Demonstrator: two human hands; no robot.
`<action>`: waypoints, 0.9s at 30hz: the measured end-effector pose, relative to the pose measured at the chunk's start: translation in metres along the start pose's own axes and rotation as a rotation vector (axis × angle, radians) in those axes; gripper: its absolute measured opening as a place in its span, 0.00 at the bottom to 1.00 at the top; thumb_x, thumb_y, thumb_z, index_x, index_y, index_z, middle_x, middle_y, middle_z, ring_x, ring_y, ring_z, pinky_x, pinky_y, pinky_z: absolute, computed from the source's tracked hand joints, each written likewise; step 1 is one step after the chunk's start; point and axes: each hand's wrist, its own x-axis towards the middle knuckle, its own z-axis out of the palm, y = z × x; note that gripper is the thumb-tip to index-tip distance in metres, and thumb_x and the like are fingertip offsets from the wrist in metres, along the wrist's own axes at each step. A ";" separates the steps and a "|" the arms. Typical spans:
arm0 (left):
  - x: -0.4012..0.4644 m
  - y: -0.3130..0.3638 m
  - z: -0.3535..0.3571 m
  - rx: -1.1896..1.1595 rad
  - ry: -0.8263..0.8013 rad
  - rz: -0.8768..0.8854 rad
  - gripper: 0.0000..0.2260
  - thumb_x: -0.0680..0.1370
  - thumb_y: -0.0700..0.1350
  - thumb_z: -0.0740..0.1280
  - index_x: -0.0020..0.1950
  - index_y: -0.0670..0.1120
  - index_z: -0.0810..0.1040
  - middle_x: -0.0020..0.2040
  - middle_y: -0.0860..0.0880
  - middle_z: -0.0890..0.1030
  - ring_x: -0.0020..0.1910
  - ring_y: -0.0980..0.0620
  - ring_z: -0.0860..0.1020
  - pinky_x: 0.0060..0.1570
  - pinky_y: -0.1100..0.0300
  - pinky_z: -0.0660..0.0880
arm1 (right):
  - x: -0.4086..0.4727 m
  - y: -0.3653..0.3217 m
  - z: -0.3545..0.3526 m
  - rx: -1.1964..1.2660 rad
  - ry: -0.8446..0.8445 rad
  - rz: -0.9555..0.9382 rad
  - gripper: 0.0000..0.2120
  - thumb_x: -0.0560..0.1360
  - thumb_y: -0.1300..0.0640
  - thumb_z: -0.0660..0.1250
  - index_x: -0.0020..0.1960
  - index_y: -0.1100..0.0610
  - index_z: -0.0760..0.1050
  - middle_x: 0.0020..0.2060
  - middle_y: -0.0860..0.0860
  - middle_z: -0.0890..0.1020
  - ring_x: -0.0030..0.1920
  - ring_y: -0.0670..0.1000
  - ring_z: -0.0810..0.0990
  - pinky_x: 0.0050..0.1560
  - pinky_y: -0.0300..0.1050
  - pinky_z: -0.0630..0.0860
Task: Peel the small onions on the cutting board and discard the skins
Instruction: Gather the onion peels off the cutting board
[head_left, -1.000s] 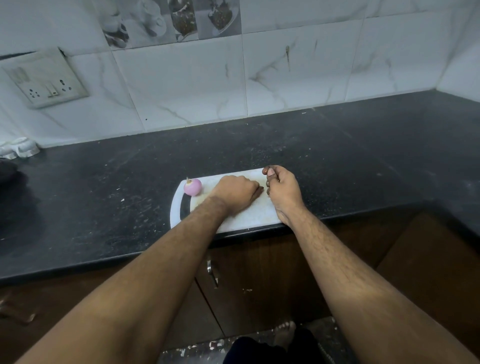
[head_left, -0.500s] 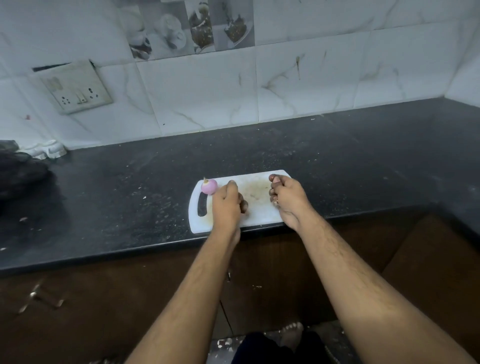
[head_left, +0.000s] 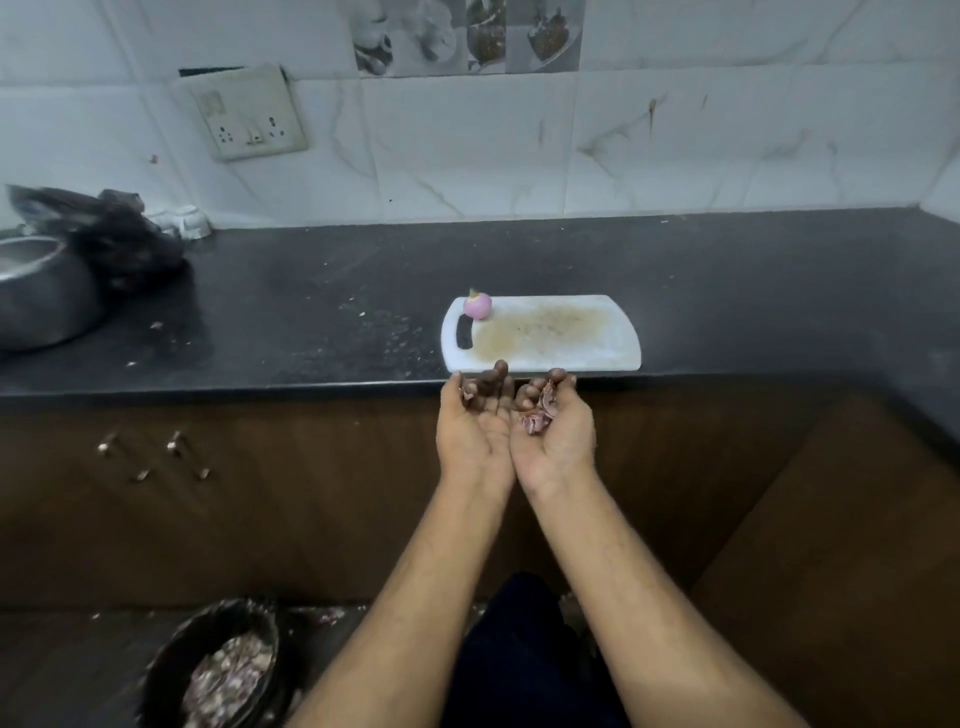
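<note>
Both hands cupped palm-up, side by side, just off the cutting board (head_left: 540, 332) front edge: right hand (head_left: 553, 431) cradles onion skins (head_left: 537, 415), left hand (head_left: 475, 423) holds a few scraps. Peeled onion (head_left: 477, 305) sits at board's far-left corner. Keep palms level, fingers tight, carry to bin (head_left: 218, 670) below-left of board. Vs 0.5 s ago: hands were on the board gathering; now lifted off w/ skins.

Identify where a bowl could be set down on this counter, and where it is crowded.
Free: the dark counter right of the cutting board, and between the board and the wall. Crowded: the far left, with the metal pot and black bag.
</note>
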 end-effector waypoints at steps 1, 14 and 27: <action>-0.007 0.006 -0.003 0.000 -0.012 0.007 0.12 0.83 0.44 0.64 0.41 0.42 0.78 0.40 0.41 0.86 0.37 0.47 0.87 0.38 0.56 0.85 | -0.008 0.003 0.000 -0.016 -0.016 0.005 0.16 0.84 0.57 0.59 0.38 0.55 0.74 0.32 0.50 0.73 0.29 0.45 0.72 0.31 0.38 0.77; -0.060 0.052 -0.081 0.028 0.010 0.171 0.17 0.78 0.40 0.61 0.28 0.44 0.71 0.47 0.38 0.87 0.44 0.44 0.85 0.52 0.53 0.79 | -0.053 0.074 -0.044 -0.247 -0.005 0.131 0.17 0.81 0.54 0.61 0.33 0.52 0.71 0.31 0.48 0.72 0.31 0.46 0.70 0.37 0.39 0.71; -0.014 0.140 -0.185 -0.005 0.303 0.370 0.16 0.85 0.45 0.59 0.48 0.40 0.84 0.52 0.43 0.87 0.51 0.47 0.85 0.50 0.54 0.82 | -0.020 0.216 -0.086 -0.376 0.143 0.520 0.14 0.83 0.52 0.61 0.41 0.55 0.76 0.38 0.53 0.81 0.40 0.51 0.82 0.46 0.49 0.82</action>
